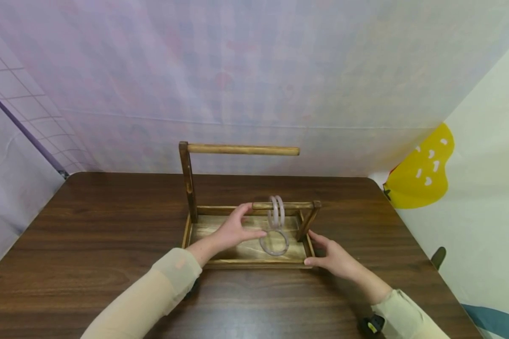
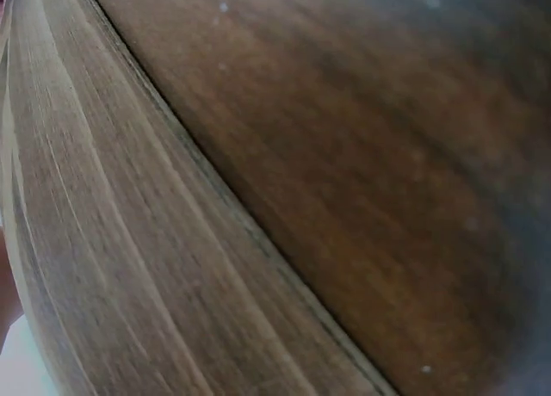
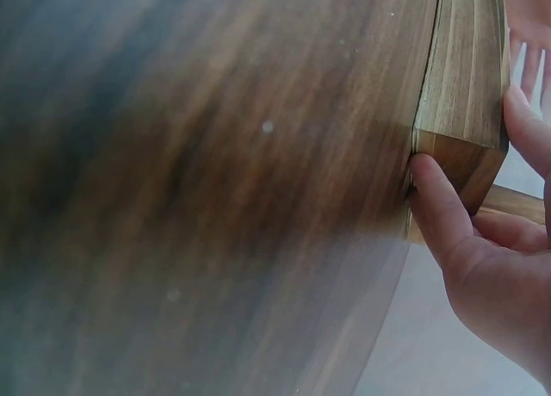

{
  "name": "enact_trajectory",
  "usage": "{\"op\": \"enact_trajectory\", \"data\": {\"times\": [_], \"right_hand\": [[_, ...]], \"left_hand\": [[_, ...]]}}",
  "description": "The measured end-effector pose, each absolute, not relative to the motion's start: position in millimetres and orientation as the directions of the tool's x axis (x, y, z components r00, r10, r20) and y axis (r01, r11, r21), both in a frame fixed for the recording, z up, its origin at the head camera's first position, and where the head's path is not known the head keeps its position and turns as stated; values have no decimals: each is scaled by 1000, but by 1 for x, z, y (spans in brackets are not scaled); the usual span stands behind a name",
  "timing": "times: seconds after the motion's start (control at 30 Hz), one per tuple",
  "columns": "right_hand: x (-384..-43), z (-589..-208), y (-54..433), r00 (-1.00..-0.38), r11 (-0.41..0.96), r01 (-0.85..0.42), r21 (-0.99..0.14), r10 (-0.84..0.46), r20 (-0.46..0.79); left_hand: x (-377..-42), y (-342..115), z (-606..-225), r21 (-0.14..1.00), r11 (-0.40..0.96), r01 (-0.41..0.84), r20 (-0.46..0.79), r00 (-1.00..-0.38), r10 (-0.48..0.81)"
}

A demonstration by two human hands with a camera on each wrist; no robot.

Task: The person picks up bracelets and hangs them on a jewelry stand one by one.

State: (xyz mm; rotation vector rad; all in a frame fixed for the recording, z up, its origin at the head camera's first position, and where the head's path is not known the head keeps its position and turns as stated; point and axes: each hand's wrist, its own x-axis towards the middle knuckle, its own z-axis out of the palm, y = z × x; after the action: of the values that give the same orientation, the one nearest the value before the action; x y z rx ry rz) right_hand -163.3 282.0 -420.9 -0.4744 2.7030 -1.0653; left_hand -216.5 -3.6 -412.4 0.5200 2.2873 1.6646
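Note:
A wooden stand (image 1: 254, 264) has a shallow tray base, a tall post with a long bar at left, and a shorter post with a lower bar at right. Two pale translucent bangles (image 1: 282, 212) hang around the lower bar; a third bangle (image 1: 274, 254) is in the tray area below them. My left hand (image 1: 233, 229) reaches over the tray, its fingers by the lower bar's free end and its thumb tip at the third bangle's edge. My right hand (image 1: 337, 258) grips the tray's right end, thumb on the front corner, as the right wrist view also shows.
The stand sits on a dark wood-grain table (image 1: 89, 226). A pale patterned curtain (image 1: 237, 84) hangs behind the table's back edge. On the right wall is a yellow strawberry-shaped print (image 1: 424, 174). The left wrist view shows mostly the tray's side and tabletop.

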Motion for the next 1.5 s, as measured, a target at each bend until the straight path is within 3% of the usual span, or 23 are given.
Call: {"op": "enact_trajectory", "data": {"times": [0.43, 0.97, 1.5], "right_hand": [[-163, -419, 281, -928, 693, -218, -687, -365, -74], [-163, -418, 281, -929, 696, -202, -689, -358, -89], [-164, -420, 282, -930, 701, -216, -680, -359, -74]], "left_hand": [[-217, -3, -417, 892, 413, 186, -2, -910, 415], [-217, 4, -425, 783, 508, 360, 67, -860, 505], [-215, 16, -431, 446, 647, 618, 82, -748, 658]]}}
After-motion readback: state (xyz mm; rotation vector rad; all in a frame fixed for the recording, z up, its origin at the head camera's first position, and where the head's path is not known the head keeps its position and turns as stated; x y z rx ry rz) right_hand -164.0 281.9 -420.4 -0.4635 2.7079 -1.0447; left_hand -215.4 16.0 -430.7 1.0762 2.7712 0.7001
